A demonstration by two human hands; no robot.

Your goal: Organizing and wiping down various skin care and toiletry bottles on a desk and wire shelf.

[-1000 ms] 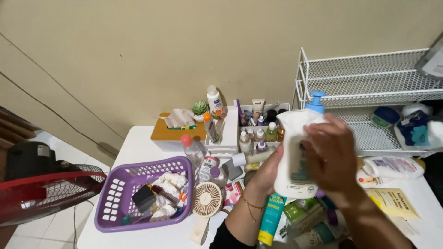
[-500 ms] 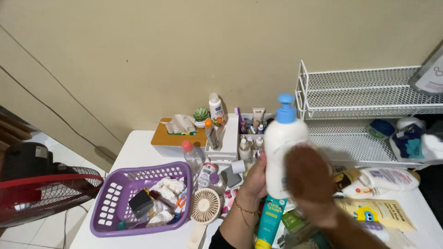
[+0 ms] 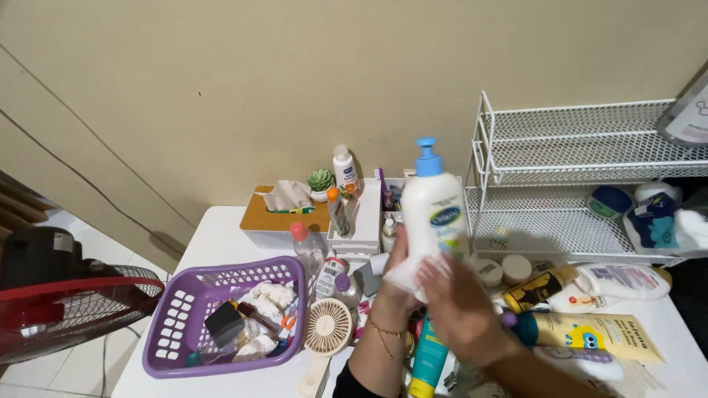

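Note:
A white pump bottle [image 3: 434, 210] with a blue pump head stands upright above the white table, just right of centre. My left hand [image 3: 394, 284] grips its lower left side; a thin bracelet is on that wrist. My right hand [image 3: 457, 306] presses a white cloth [image 3: 413, 273] against the bottle's lower part, covering its base. Beneath my hands lie a teal tube [image 3: 428, 365] and other toiletries.
A purple basket [image 3: 177, 324] with small items sits at the left, a small round fan [image 3: 328, 328] beside it. A white wire rack [image 3: 582, 177] stands at the right with jars and tubes below. A tissue box [image 3: 284, 210], drawer organiser and bottles line the back. A red fan [image 3: 66, 309] is off the table's left.
The bottle has shifted from the right toward the centre of view. My right hand moved from the bottle's upper body down to its base with the cloth.

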